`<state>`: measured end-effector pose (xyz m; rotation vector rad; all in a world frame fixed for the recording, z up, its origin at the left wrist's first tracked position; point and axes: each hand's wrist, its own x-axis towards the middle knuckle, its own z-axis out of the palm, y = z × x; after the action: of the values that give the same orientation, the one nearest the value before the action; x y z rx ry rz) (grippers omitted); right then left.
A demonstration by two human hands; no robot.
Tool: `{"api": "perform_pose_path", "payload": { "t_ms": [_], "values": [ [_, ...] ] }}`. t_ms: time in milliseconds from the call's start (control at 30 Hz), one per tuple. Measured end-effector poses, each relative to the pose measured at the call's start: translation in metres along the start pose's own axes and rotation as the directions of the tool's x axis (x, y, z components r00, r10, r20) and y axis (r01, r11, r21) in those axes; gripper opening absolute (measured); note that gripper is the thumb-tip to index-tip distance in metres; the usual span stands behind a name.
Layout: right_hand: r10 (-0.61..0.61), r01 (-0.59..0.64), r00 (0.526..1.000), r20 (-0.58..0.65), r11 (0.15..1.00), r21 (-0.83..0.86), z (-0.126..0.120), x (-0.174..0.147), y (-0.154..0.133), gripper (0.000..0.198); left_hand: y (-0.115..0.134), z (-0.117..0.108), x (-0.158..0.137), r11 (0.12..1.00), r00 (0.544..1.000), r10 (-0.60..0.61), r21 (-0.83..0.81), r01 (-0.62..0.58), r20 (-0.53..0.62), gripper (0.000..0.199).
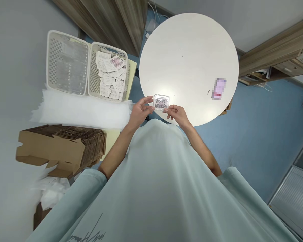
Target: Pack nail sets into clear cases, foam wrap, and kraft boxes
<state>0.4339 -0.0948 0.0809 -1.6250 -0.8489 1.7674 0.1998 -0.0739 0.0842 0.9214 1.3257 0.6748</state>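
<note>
A small clear plastic case [161, 102] with two rows of dark oval pieces is held up at the near edge of the round white table [187, 57]. My left hand [140, 110] grips its left edge, with the thumb at the lower corner and a finger higher up. At the lower right corner, my right hand [177, 113] pinches the case between thumb and fingers. What the oval pieces are is too small to tell.
To the left stand a white basket [90, 72] of printed cards and another basket [48, 64] of clear plastic cases. White sheets [86, 112] and folded cardboard boxes [50, 148] lie nearer. A blurred purple item [219, 88] rests on the table's right side.
</note>
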Motion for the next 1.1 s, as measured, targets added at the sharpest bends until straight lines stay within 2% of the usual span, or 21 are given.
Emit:
{"api": "perform_pose_path", "payload": {
  "t_ms": [167,300,433,567,667,800,1100],
  "values": [
    [0.032,-0.031,0.999,0.007,0.999,-0.025,-0.001,0.013,0.013,0.064,-0.018,-0.002,0.011,1.000,1.000,-0.009,0.018,0.009,-0.010,0.065],
    [0.067,-0.067,0.998,0.001,0.992,-0.104,-0.002,0.038,0.032,0.041,-0.048,-0.002,0.033,0.997,0.998,-0.045,0.059,0.047,-0.035,0.059],
    [0.152,-0.168,0.983,-0.105,0.971,-0.169,0.006,0.076,0.058,0.018,-0.083,0.006,0.066,0.974,0.981,-0.163,0.138,0.178,-0.108,0.057],
    [0.234,-0.284,0.952,-0.196,0.915,-0.287,0.014,0.108,0.086,0.011,-0.104,0.015,0.093,0.928,0.958,-0.242,0.252,0.275,-0.155,0.059],
    [0.258,-0.330,0.940,-0.226,0.859,-0.392,0.016,0.121,0.104,0.010,-0.111,0.019,0.102,0.892,0.954,-0.260,0.340,0.297,-0.150,0.055],
    [0.272,-0.367,0.925,-0.266,0.825,-0.429,0.019,0.125,0.117,0.011,-0.115,0.021,0.103,0.887,0.955,-0.271,0.356,0.295,-0.117,0.053],
    [0.275,-0.392,0.913,-0.302,0.800,-0.454,0.020,0.121,0.115,0.007,-0.112,0.015,0.093,0.909,0.959,-0.278,0.309,0.280,-0.054,0.058]
  ]
}}
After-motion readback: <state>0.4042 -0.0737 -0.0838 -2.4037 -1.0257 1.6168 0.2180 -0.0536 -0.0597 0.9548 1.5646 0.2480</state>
